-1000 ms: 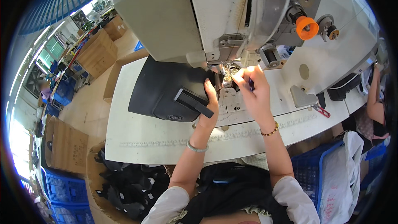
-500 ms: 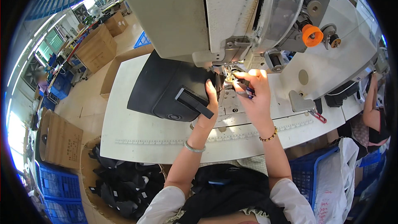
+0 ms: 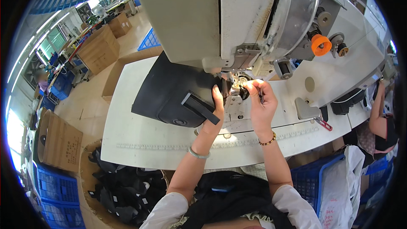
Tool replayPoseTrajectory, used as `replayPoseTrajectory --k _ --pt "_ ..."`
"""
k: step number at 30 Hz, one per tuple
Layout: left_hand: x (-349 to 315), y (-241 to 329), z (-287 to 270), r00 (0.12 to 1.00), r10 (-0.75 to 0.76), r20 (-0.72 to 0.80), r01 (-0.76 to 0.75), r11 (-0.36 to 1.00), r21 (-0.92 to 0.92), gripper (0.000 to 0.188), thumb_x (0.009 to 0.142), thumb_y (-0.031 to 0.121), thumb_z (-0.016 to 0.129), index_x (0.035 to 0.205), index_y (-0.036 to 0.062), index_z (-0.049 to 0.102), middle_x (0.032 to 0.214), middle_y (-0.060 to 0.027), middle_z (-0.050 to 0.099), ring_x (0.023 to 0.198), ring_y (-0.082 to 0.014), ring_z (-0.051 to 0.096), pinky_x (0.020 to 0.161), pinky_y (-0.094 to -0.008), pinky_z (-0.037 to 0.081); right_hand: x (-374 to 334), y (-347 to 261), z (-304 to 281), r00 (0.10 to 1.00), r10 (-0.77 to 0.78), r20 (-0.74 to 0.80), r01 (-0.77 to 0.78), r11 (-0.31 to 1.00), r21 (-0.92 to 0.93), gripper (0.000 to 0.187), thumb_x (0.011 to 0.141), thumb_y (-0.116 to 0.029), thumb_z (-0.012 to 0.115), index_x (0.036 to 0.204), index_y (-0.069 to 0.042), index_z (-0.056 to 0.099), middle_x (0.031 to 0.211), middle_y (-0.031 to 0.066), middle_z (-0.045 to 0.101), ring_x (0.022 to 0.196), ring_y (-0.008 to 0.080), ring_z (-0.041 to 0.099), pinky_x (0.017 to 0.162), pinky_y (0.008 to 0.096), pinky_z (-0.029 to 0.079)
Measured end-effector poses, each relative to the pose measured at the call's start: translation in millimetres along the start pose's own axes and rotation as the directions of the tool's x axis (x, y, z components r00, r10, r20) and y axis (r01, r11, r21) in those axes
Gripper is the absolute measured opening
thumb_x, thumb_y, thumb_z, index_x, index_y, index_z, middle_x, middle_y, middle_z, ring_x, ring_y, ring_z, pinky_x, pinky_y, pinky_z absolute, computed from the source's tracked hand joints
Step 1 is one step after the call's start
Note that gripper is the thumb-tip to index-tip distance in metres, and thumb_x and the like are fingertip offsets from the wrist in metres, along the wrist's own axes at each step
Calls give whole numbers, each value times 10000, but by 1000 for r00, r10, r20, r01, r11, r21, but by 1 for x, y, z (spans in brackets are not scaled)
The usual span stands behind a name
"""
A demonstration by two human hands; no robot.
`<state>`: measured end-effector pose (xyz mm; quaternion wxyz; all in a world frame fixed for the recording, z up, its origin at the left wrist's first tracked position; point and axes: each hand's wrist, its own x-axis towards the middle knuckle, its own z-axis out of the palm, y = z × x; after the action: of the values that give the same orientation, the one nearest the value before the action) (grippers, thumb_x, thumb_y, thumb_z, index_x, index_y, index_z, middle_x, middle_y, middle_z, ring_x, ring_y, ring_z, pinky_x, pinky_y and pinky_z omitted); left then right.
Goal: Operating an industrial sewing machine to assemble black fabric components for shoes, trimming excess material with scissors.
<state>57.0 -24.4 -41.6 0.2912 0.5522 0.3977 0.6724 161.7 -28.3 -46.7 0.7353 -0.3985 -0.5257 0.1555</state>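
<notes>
We press left hand (image 3: 210, 116) flat on soft, limp black panel (image 3: 169, 91); right hand (image 3: 262, 104) fingers pinch thread at needle (image 3: 238, 85). Grip panel edge.

Your white worktable (image 3: 140, 144) carries the big off-white sewing machine (image 3: 220, 17) at its far side, with a black padded bag panel (image 3: 169, 93) lying flat under the machine's arm, a strap tab on top. A printed ruler strip (image 3: 169, 146) runs along your near edge. A red-handled tool (image 3: 324, 124) lies to your right.
</notes>
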Motion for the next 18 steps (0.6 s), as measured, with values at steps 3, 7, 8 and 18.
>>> replayPoseTrajectory --k 3,7,8,18 --pt "2 -44 -8 945 300 -132 -286 951 117 264 867 162 512 966 -76 567 936 -123 607 799 -193 574 690 -296 454 -4 -8 7 994 105 -28 -101 990 98 63 817 -54 584 805 -10 541 720 -29 510 636 20 385 579 163 339" --pt "-4 -17 -3 994 109 6 -107 965 239 284 881 174 488 1006 -74 547 993 -120 588 854 -186 555 741 -295 441 -12 -26 -13 979 190 73 -195 979 59 108 818 -29 566 904 -35 500 704 6 527 550 17 410 477 161 333" --pt "-4 -17 -3 1000 -7 3 6 983 183 267 883 137 477 1037 -74 535 1040 -132 568 908 -181 546 786 -283 434 -15 -35 -15 961 242 136 -265 945 190 151 816 -26 566 935 -44 476 687 21 527 504 21 419 434 163 330" --pt "-10 -27 3 986 -134 98 132 991 31 255 902 172 442 962 -43 565 876 -80 581 805 -148 519 758 -276 402 59 -45 -53 445 634 633 -639 720 -272 302 877 -306 483 765 -26 484 512 21 489 386 110 473 383 222 393"
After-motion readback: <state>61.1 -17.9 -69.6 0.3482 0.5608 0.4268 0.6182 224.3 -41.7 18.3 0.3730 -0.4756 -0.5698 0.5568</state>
